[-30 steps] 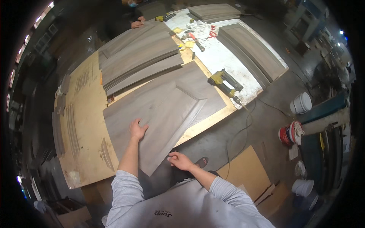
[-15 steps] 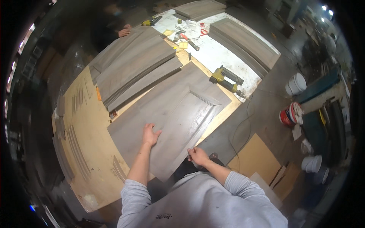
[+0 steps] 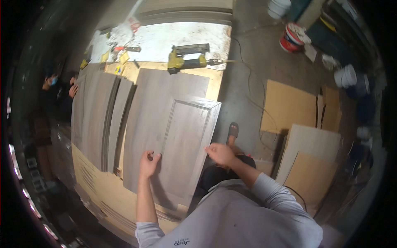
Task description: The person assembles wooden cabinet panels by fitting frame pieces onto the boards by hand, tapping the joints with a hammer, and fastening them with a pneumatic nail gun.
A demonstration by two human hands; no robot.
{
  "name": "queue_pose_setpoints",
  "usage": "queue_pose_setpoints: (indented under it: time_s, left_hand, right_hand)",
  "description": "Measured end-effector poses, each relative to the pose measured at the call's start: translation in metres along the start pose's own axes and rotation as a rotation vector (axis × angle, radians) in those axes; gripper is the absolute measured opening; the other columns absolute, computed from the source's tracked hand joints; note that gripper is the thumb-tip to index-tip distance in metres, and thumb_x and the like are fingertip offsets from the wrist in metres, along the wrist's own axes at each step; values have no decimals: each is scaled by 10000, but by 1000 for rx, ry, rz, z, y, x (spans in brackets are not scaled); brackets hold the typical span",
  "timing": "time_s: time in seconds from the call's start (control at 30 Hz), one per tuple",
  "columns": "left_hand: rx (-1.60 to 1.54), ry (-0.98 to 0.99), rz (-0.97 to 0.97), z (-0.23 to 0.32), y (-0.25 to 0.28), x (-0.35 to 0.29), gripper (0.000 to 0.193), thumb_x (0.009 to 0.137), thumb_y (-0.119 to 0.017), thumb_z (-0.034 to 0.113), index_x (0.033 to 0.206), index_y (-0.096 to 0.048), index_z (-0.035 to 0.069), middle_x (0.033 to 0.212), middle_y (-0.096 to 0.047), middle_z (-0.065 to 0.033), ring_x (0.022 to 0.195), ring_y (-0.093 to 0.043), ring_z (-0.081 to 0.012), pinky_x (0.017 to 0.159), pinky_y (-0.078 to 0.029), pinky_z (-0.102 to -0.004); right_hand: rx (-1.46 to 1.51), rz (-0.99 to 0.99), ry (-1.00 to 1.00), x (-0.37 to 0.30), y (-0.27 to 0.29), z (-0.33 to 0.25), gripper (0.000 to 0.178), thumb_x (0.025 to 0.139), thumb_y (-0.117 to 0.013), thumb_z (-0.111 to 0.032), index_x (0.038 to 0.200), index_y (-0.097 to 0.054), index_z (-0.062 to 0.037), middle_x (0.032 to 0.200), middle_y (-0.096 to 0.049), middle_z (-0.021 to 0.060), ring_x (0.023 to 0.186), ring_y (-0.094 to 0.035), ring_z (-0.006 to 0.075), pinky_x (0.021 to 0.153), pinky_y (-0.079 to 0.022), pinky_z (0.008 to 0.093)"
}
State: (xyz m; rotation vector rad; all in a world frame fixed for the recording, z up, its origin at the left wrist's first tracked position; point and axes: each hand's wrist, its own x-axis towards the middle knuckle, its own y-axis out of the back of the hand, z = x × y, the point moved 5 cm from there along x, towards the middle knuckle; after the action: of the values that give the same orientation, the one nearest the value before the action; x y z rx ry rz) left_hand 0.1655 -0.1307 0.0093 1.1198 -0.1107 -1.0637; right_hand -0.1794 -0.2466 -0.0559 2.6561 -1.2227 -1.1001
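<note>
Only one bit of lettering comes clear from where I stand, and it sits on the grey shirt (image 3: 235, 213). Nearer the wearer's body than the fingers of the left hand (image 3: 148, 166), and a little to their right, there's a small dark print (image 3: 181, 242) on the chest: one bold short word with a finer line alongside, upside down from this view. Off to the right of the right hand (image 3: 222, 154), farther out than its fingers, a red-and-white bucket (image 3: 289, 44) may carry print, too blurred to read. Beyond both hands' fingers, any marking on the nail gun (image 3: 194, 63) is too small to tell.
</note>
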Motion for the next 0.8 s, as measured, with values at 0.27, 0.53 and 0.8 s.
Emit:
queue_pose_setpoints:
  time_s: [0.27,0.53,0.8]
  left_hand:
    - [144,-690,121,229,-78,55,378,921,-699,194,1266,-628,58,1383,-571,-168,1295,-512,-379,1138,-346,-490]
    - [184,-794,10,281,-137,102,249,914,-711,218,1140,-679,118,1149,-579,-66,1207,-514,-288,1198,-179,-590]
    - [166,-768,31,278,-143,103,220,928,-700,230,1113,-680,113,1107,-554,-73,1176,-511,-280,1207,-137,-590]
  right_hand:
    - [-42,287,42,46,111,-42,381,999,-571,-392,876,-652,-41,817,-698,208,794,-673,438,722,-526,517]
    - [-116,307,149,50,111,-50,330,1006,-564,-316,834,-622,-41,751,-684,185,704,-663,431,643,-519,545]
    - [-249,260,155,55,112,-52,325,993,-561,-331,829,-651,-66,745,-707,142,691,-695,386,641,-551,522]
